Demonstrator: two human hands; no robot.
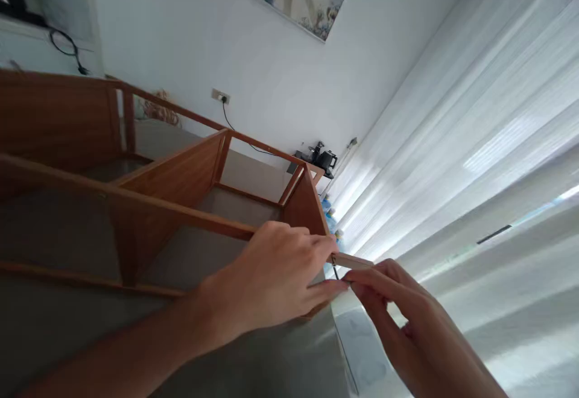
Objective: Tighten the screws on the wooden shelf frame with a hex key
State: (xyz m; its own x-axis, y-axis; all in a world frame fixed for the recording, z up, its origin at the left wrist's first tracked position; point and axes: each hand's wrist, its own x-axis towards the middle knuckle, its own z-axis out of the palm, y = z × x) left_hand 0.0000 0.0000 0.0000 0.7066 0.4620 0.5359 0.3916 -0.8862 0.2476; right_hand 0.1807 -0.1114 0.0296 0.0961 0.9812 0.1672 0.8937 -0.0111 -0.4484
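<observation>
Head view: we grip a wooden frame (176, 169) by one corner with our left hand (280, 271), fingers curled over its edge and thumb extended, seemingly to steady it as it stretches away to our left. Just beside a pale wood end (355, 261), our right hand (402, 301) pinches what looks like a thin dark rod (335, 271), likely for fine control.

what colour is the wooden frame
The wooden frame is reddish brown, shown best in the head view.
</observation>
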